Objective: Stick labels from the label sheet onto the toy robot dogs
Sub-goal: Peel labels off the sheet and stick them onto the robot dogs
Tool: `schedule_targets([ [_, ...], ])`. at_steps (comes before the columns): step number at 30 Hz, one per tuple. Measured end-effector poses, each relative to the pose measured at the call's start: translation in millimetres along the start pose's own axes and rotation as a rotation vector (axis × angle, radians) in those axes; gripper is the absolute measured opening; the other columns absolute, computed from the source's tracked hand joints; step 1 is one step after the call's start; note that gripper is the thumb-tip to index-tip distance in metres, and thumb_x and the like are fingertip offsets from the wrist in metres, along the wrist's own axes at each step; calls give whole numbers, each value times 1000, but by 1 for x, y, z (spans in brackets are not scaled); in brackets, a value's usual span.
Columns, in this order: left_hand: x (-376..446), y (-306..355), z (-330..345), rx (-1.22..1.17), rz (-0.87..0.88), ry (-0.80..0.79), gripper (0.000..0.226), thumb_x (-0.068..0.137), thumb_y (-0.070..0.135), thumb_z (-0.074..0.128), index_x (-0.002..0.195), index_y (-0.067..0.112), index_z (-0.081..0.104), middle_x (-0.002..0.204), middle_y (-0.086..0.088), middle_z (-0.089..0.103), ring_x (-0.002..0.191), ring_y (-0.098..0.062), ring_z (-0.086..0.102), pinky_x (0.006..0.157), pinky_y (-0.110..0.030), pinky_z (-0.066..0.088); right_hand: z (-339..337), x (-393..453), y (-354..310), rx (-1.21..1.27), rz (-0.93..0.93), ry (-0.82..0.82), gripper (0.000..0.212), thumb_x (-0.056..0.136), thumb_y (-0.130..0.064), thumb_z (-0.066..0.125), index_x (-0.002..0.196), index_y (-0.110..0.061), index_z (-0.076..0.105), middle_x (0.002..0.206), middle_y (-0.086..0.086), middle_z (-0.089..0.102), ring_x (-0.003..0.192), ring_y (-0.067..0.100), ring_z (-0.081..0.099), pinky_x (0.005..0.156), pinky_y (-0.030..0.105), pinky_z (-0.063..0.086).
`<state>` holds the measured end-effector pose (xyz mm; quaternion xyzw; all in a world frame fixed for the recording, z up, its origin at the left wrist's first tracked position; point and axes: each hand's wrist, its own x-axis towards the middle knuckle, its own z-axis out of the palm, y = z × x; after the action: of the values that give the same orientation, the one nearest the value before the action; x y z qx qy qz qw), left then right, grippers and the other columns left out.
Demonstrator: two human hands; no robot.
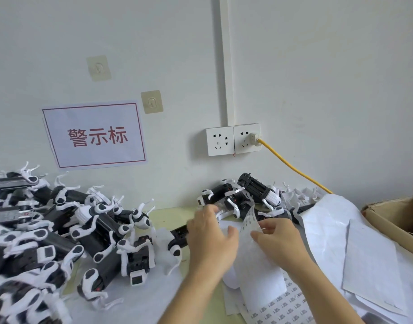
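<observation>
1. Here the right hand [276, 239] pinches the upper end of a label sheet [250, 222] between thumb and fingertips, so its grip is closed on that strip, which curls up toward 12 o'clock from the hand.
2. The left hand [211, 232] lies at 9 o'clock of the right, fingers spread and relaxed, reaching over a toy robot dog [179, 237] on the surface (whether it touches the dog cannot be told); it grasps nothing clearly.
3. More printed label sheets [285, 302] lie at 6 o'clock, under the forearms, beside loose white paper [341, 242].
4. Further out, a large pile of dogs [67, 230] fills 9 o'clock, a smaller heap [245, 197] sits at 12 o'clock against the wall, and a cardboard box [392, 216] stands at 3 o'clock.
5. The step in hand looks like peeling a label off the strip; next, the left hand likely needs to steady one dog while the label is pressed flat onto its body.
</observation>
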<state>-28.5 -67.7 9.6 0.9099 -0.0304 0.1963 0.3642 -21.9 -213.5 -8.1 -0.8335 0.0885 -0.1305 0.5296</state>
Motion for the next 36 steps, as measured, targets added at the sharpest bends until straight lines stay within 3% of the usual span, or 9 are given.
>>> schedule_targets([
  [3,-19,0,17,-290,26,83,25,94,14,61,117,25,58,115,11,55,117,-11,49,98,-23,39,1,-4,-3,95,-31,-36,16,91,-15,63,86,-26,75,79,-7,74,81,12,69,65,26,50],
  [8,-14,-10,20,-359,181,137,22,95,15,64,105,34,62,106,21,62,104,11,52,86,-4,36,8,-5,-8,170,-151,-95,23,94,-16,54,81,-9,72,74,12,65,65,9,53,65,29,41],
  [11,-7,-20,23,-413,203,158,16,94,15,66,103,29,67,102,18,66,102,6,56,85,-5,37,11,-4,-9,191,-217,-146,25,97,-15,53,82,1,65,69,10,53,69,14,46,67,31,35],
  [15,-4,-29,27,-480,166,141,18,92,14,70,101,29,70,101,18,68,102,4,58,85,-10,42,12,-8,-10,200,-244,-214,25,94,-8,56,77,-14,73,74,11,67,67,10,55,64,24,41],
  [17,-4,-31,27,-478,165,151,17,90,12,71,99,28,71,99,17,67,99,5,58,83,-8,41,13,-7,-8,219,-250,-188,23,95,-9,58,79,-13,74,80,16,69,72,14,58,68,31,42],
  [21,-4,-29,27,-472,190,159,16,88,9,73,96,23,72,100,13,67,97,5,58,84,-6,39,14,-3,-4,284,-193,-61,21,95,-16,63,78,-19,75,71,2,71,70,12,61,70,33,45],
  [26,-5,-27,26,-457,211,148,17,89,8,71,96,23,71,99,14,65,97,7,56,84,-4,37,14,-3,-5,291,-185,-51,20,93,-16,65,75,-20,73,81,16,71,75,23,60,73,42,45],
  [32,-6,-24,27,-426,227,180,11,90,16,69,87,26,68,87,16,66,89,-2,61,81,-25,48,19,-8,-10,219,-258,-104,27,89,-9,66,68,-23,73,67,-1,70,63,6,59,64,23,43],
  [36,-4,-24,28,-437,204,214,17,88,4,67,81,19,71,79,12,68,79,-3,61,69,-12,45,23,-9,-12,125,-320,-83,25,87,-9,66,66,-21,74,67,-5,71,62,0,59,58,9,42],
])
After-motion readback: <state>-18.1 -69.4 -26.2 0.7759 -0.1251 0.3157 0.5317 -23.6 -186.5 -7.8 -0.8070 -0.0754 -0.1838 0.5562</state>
